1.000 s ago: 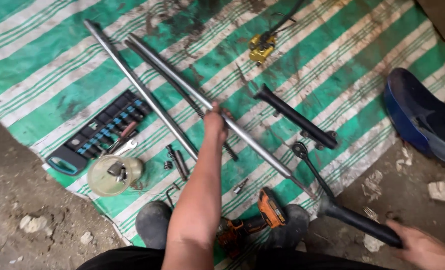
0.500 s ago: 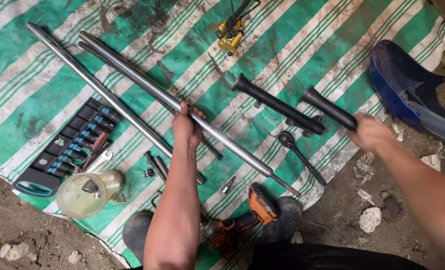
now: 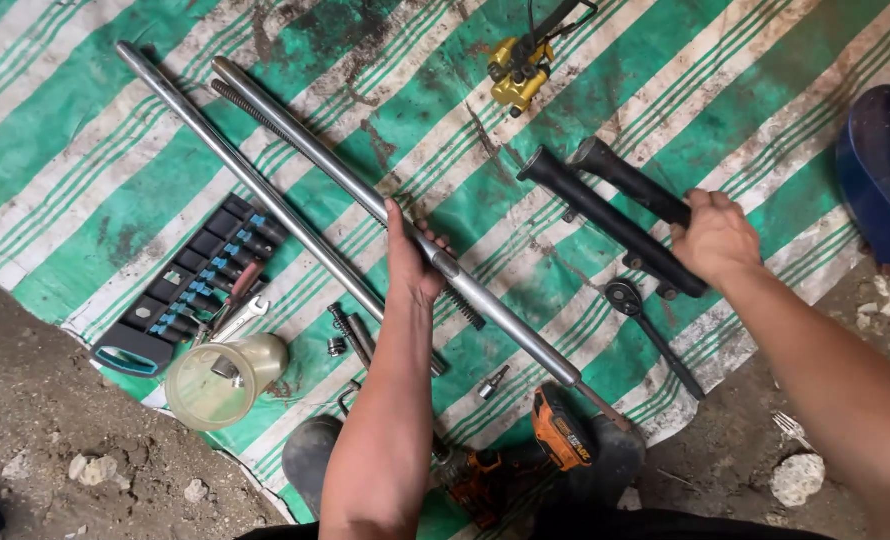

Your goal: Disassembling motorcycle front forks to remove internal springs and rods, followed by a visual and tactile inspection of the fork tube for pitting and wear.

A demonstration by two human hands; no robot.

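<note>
The black tube (image 3: 633, 183), now over the striped tarp (image 3: 85, 120), is gripped by the right hand (image 3: 715, 238); left hand (image 3: 412, 262) clasps the steel tube (image 3: 345, 170).

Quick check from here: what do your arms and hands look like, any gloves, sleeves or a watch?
Left hand and right hand are bare: no gloves, rings or watch visible. Both forearms are uncovered, with no sleeves in view. Some grime shows on the fingers.
</note>
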